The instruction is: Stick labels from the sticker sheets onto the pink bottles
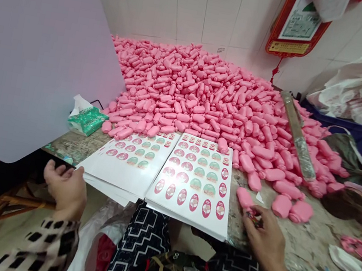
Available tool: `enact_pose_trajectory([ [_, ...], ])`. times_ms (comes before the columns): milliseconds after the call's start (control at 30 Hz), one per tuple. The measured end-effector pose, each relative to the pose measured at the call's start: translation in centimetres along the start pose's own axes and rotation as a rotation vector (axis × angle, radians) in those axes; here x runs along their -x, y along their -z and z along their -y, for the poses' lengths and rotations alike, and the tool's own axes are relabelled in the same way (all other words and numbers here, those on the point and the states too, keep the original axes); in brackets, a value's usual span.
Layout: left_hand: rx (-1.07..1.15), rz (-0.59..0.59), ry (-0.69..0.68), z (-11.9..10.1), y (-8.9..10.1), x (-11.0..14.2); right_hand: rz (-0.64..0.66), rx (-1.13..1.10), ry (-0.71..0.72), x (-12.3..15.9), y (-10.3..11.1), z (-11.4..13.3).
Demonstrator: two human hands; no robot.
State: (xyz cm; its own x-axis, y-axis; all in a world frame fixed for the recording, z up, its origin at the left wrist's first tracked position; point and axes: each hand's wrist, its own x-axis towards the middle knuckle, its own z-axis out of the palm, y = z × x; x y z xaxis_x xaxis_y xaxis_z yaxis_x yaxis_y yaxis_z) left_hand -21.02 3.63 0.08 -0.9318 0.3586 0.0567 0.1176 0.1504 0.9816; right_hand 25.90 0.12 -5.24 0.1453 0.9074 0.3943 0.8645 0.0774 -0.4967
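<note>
My right hand (264, 236) rests at the table's front right, its fingers closed around the near end of a small pink plastic bottle (244, 196). Something small, dark and patterned shows under those fingers, too hidden to name. My left hand (68, 190) is off the table's front edge, palm turned up, fingers loosely curled and apart, holding nothing. Between the hands lie two stacks of sticker sheets: the left stack (114, 173) is partly bare, while the right stack (185, 210) carries rows of pink and green oval labels.
A large heap of pink bottles (189, 90) covers the back of the table. A flat wooden strip (298, 135) lies on it. At left are a green tissue pack (87, 120) and a big pale sheet (42, 50) close to the camera. A blue crate (353, 131) stands at right.
</note>
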Motion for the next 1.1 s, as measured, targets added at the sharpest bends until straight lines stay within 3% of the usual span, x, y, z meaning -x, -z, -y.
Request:
enact_pose_trajectory([
  [67,-0.133,0.091,-0.329,-0.6,0.6,3.1,-0.082,-0.073,0.033,-0.2,1.2,1.7],
  [100,-0.201,0.229,-0.512,-1.0,0.8,5.0,-0.093,-0.124,0.063,-0.2,2.0,2.9],
  [167,-0.204,0.674,-0.698,-2.3,0.7,9.2,-0.02,-0.272,0.128,-0.3,3.4,5.9],
  [233,-0.24,1.152,-0.765,-4.0,0.3,13.3,0.233,-0.448,0.152,-0.3,4.6,9.0],
  [267,-0.241,1.334,-0.729,-4.8,0.0,15.1,0.382,-0.528,0.127,-0.2,5.0,10.4],
  [333,-0.208,1.665,-0.533,-5.8,-0.6,17.9,0.612,-0.68,0.017,-0.1,5.3,12.4],
  [433,-0.14,1.992,-0.026,-5.5,-1.7,20.5,0.738,-0.854,-0.177,0.2,4.8,13.1],
  [533,-0.166,2.019,0.346,-3.8,-2.3,21.4,0.72,-0.909,-0.261,0.2,3.6,11.4],
  [600,-0.168,1.948,0.395,-3.1,-2.6,21.4,0.661,-0.862,-0.272,-0.4,2.5,9.2],
  [667,-0.147,1.862,0.338,-3.1,-3.1,21.2,0.538,-0.728,-0.247,-1.8,1.4,6.7],
  [733,-0.139,1.775,0.187,-3.7,-3.9,20.9,0.375,-0.524,-0.191,-3.7,0.4,4.5],
  [800,-0.17,1.675,-0.051,-4.6,-5.4,20.6,0.306,-0.338,-0.157,-5.9,-0.2,3.2],
  [967,-0.519,1.425,-0.778,-6.2,-10.8,20.6,0.25,-0.016,-0.067,-10.1,-0.7,3.7],
  [1033,-0.601,1.383,-0.902,-6.4,-13.0,20.9,0.245,0.083,-0.049,-10.7,-1.0,4.4],
  [1100,-0.627,1.377,-0.93,-6.4,-14.8,21.2,0.251,0.172,-0.042,-11.0,-1.3,4.7],
])
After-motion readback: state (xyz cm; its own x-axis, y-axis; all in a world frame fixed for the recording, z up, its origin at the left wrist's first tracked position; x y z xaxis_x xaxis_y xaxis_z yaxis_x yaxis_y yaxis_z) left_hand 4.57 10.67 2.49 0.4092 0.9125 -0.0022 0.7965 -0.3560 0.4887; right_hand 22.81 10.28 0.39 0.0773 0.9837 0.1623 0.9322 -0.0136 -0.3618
